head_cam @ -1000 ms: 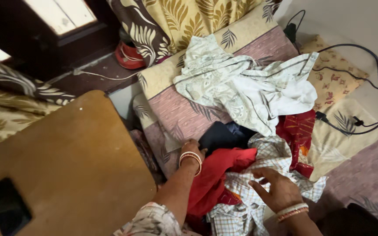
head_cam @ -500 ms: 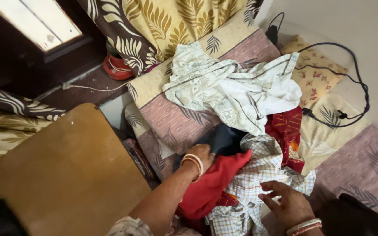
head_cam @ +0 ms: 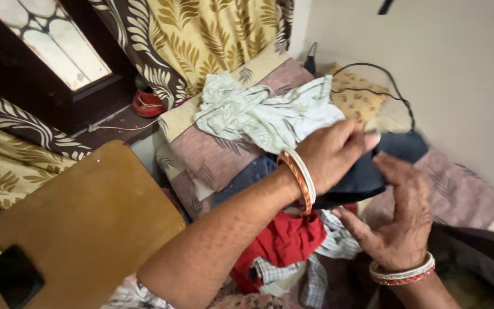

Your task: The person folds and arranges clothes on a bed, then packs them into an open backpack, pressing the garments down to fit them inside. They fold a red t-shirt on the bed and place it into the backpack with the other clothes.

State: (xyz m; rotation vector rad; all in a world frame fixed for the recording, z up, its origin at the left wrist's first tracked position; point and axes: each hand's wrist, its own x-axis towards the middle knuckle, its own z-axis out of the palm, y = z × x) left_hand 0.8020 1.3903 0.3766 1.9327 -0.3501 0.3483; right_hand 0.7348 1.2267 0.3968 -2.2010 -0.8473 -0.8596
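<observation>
My left hand [head_cam: 335, 154] is raised over the pile and grips a dark navy garment [head_cam: 367, 180], which hangs from its fingers. Just right of it and below, my right hand [head_cam: 401, 220] is held palm up with fingers spread. Its fingertips reach the garment's edge, but it holds nothing. Both wrists wear bangles. Under the hands lie a red cloth [head_cam: 287, 240] and a checked white cloth [head_cam: 330, 243] in a heap on the bed.
A pale green printed cloth [head_cam: 258, 111] lies crumpled on a striped pillow [head_cam: 212, 154]. A black cable [head_cam: 398, 94] loops by the wall. At left are a wooden board [head_cam: 81, 223], a black phone [head_cam: 15, 277] on it, leaf-patterned curtains [head_cam: 201, 40] and a red object [head_cam: 147, 103].
My left hand has pulled the dark navy garment out of the pile and lifted it up to the right. My right hand has risen off the checked cloth toward it.
</observation>
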